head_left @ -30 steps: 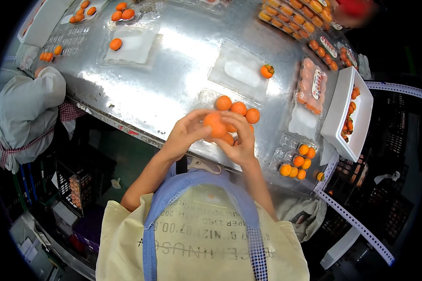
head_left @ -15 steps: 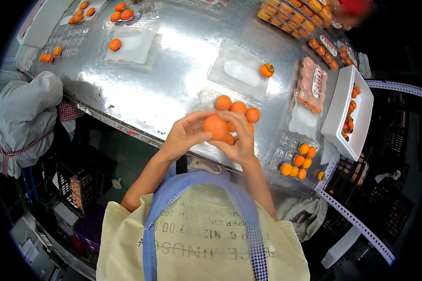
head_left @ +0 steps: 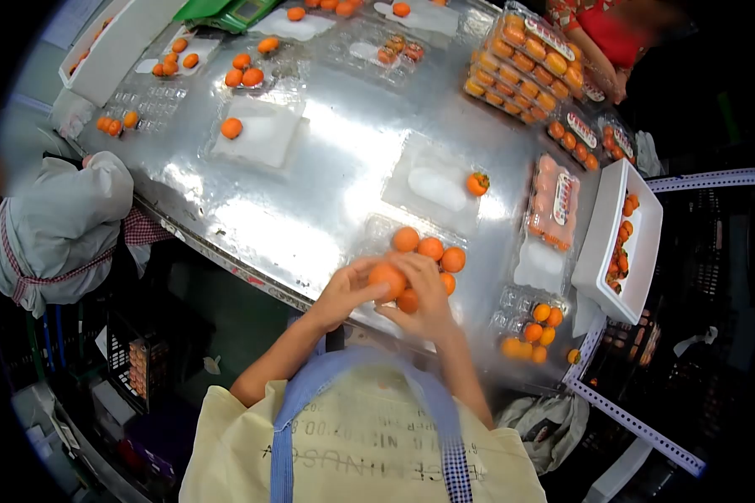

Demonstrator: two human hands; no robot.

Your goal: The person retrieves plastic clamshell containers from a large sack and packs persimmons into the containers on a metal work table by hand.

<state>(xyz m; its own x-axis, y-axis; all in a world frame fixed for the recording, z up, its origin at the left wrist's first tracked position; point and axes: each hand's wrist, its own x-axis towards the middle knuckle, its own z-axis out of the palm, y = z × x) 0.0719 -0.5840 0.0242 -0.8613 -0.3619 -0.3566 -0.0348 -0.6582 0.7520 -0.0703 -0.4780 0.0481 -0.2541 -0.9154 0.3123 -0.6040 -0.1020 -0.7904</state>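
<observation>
An orange persimmon [head_left: 386, 280] is held just above the near edge of the metal table. My left hand [head_left: 344, 295] has its thumb and fingers curled round the fruit's left side. From the other side my right hand [head_left: 426, 303], a little blurred, bends its fingers over the same fruit. Right beyond my hands, a clear plastic tray [head_left: 367, 241] carries several persimmons [head_left: 429, 249], partly covered by my fingers. Another persimmon [head_left: 477, 184] with its green calyx showing lies on the clear lid with a white pad [head_left: 436, 186].
To the right stand a white foam box [head_left: 591, 268] of persimmons, a part-filled tray [head_left: 512, 314] and a closed pack [head_left: 552, 201]. Packed boxes [head_left: 524, 63] are stacked at the back right, beside a person in red [head_left: 612, 38]. At left is another person's grey sleeve [head_left: 67, 226].
The view has tipped upward, so the table appears lower and more of its far side shows, including a green scale. Both hands stay at the persimmon, the right one's fingers shifting slightly.
</observation>
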